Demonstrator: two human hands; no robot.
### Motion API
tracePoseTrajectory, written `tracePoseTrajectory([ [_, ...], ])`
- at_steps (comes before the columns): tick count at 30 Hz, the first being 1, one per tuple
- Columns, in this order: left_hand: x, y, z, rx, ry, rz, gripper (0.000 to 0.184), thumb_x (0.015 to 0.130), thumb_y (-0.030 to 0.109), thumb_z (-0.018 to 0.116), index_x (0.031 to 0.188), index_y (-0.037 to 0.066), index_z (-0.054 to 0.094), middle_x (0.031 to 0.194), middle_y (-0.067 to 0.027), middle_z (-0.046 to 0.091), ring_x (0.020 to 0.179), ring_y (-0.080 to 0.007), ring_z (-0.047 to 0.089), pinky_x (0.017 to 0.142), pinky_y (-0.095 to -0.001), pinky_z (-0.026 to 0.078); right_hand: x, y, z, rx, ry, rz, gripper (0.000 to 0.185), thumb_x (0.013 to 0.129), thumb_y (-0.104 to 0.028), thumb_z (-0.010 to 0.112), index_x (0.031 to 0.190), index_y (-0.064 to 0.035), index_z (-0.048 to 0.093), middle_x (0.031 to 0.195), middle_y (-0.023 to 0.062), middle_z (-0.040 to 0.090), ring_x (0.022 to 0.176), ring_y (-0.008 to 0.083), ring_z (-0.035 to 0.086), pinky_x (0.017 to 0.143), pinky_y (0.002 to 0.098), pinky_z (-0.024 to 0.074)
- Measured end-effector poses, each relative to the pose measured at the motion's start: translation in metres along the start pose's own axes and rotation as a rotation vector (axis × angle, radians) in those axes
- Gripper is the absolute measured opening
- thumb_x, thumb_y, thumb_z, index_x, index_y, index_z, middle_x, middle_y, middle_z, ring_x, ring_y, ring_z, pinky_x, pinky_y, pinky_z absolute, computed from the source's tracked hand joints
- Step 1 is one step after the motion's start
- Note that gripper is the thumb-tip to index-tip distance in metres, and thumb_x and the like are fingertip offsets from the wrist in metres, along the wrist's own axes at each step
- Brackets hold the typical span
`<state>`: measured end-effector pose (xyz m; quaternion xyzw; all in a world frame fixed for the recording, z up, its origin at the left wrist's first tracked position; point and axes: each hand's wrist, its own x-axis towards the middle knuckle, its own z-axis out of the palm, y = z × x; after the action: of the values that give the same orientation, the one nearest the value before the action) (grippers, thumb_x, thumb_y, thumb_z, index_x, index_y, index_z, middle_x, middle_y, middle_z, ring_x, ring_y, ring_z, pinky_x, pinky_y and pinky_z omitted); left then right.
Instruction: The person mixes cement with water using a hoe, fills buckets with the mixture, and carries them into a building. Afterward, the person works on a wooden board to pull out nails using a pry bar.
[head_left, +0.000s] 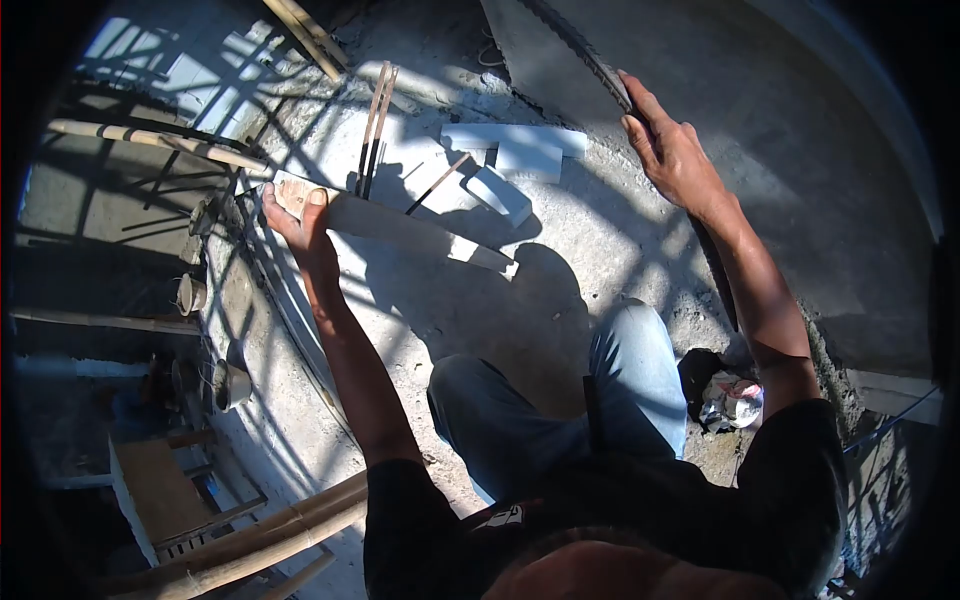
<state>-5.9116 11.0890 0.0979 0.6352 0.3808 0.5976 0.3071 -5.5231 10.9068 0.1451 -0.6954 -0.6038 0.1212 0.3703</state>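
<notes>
My left hand (302,222) is closed around the pale wooden handle of what looks like a handsaw (400,228). Its long tapering blade points right, above the concrete floor; I cannot make out teeth. At the upper right, my right hand (668,150) grips a long, dark, narrow strip (580,48) with a rough edge. That strip runs past the top of the view, and a dark length (718,270) shows below my hand beside the forearm. Between my hands, white flat pieces (530,155) and a white block (500,196) lie on the floor.
Thin sticks (376,130) stand near the white pieces. Bamboo poles (160,138) cross the left side, beyond a ledge with hanging buckets (230,385). A smooth grey slab (790,130) curves along the right. Crumpled plastic (732,402) lies beside my right knee.
</notes>
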Motion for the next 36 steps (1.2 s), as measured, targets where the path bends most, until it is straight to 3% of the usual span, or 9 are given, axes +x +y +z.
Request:
tracePoseTrajectory([
  [4,-0.007,0.019,0.014,0.176,0.075,-0.026,0.081,0.081,0.037,0.057,0.138,-0.006,0.019,0.122,-0.0179,0.039,0.104,-0.0236,0.044,0.093,-0.0334,0.036,-0.085,0.065,0.077,-0.054,-0.503,-0.016,0.051,0.091,-0.012,0.048,0.137,0.0001,0.03,0.075,0.0305,0.058,0.072,0.0428,0.061,0.071,0.0442,0.0486],
  [9,-0.02,0.007,-0.025,0.164,0.13,-0.068,0.083,0.078,0.043,0.053,0.139,-0.001,0.019,0.126,-0.0175,0.037,0.11,-0.0265,0.043,0.096,-0.0386,0.035,-0.078,0.078,0.054,0.064,-0.165,0.0,0.047,0.091,-0.011,0.049,0.134,0.0012,0.035,0.105,0.0281,0.059,0.098,0.0399,0.058,0.083,0.0413,0.0461],
  [16,-0.018,0.02,0.008,0.061,0.022,0.042,0.077,0.084,0.039,0.056,0.14,0.0,0.02,0.134,-0.0208,0.028,0.117,-0.0275,0.038,0.1,-0.0373,0.03,-0.064,0.038,-0.005,0.047,0.106,0.073,0.047,0.093,-0.014,0.048,0.138,-0.0089,0.036,0.066,0.0109,0.05,0.062,0.012,0.05,0.067,0.026,0.0432],
  [28,0.015,0.011,0.038,0.361,0.07,0.06,0.1,0.068,0.043,0.075,0.14,0.002,0.019,0.13,-0.0238,0.031,0.12,-0.0362,0.038,0.101,-0.0398,0.031,-0.014,-0.055,-0.068,0.221,0.455,-0.341,0.043,0.093,-0.012,0.053,0.134,-0.0048,0.043,0.118,0.0093,0.059,0.092,0.006,0.052,0.08,0.0231,0.0436],
  [29,0.014,0.009,0.038,0.365,0.07,0.061,0.099,0.068,0.043,0.075,0.14,0.002,0.02,0.131,-0.0242,0.03,0.121,-0.0368,0.037,0.101,-0.0393,0.032,-0.007,-0.061,-0.075,0.181,0.447,-0.366,0.049,0.092,-0.009,0.052,0.138,-0.0067,0.037,0.125,0.0168,0.055,0.091,0.0174,0.063,0.079,0.029,0.0482],
  [30,0.012,0.011,0.038,0.365,0.073,0.054,0.099,0.068,0.043,0.075,0.14,0.002,0.02,0.131,-0.0242,0.03,0.121,-0.0368,0.037,0.101,-0.0393,0.032,-0.002,-0.072,-0.074,0.265,0.426,-0.383,0.051,0.094,-0.016,0.052,0.141,-0.0116,0.033,0.073,-0.0072,0.038,0.056,0.0013,0.03,0.048,0.0154,0.0265],
  [32,0.01,0.016,0.039,0.349,0.075,0.047,0.099,0.068,0.041,0.076,0.14,0.002,0.02,0.131,-0.024,0.03,0.121,-0.0363,0.037,0.101,-0.0393,0.032,0.009,-0.069,-0.072,-0.006,0.448,-0.492,0.053,0.093,-0.012,0.052,0.142,-0.0143,0.031,0.073,-0.0012,0.048,0.053,0.0082,0.037,0.05,0.0215,0.0356],
  [34,0.011,0.017,0.037,0.353,0.083,0.048,0.099,0.068,0.04,0.077,0.14,0.002,0.02,0.13,-0.0233,0.031,0.12,-0.0356,0.038,0.1,-0.039,0.033,-0.008,-0.06,-0.054,-0.079,0.255,-0.463,0.057,0.089,-0.004,0.051,0.142,-0.0101,0.029,0.111,0.0242,0.059,0.078,0.0337,0.065,0.073,0.0364,0.0513],
  [36,0.008,0.021,0.034,0.323,0.077,0.036,0.099,0.067,0.039,0.077,0.139,0.002,0.021,0.127,-0.0225,0.033,0.117,-0.0343,0.04,0.099,-0.039,0.034,-0.036,-0.026,-0.021,-0.113,-0.112,-0.312,0.064,0.086,0.0,0.05,0.143,-0.0125,0.024,0.088,0.026,0.062,0.065,0.0406,0.06,0.066,0.0404,0.0513],
])
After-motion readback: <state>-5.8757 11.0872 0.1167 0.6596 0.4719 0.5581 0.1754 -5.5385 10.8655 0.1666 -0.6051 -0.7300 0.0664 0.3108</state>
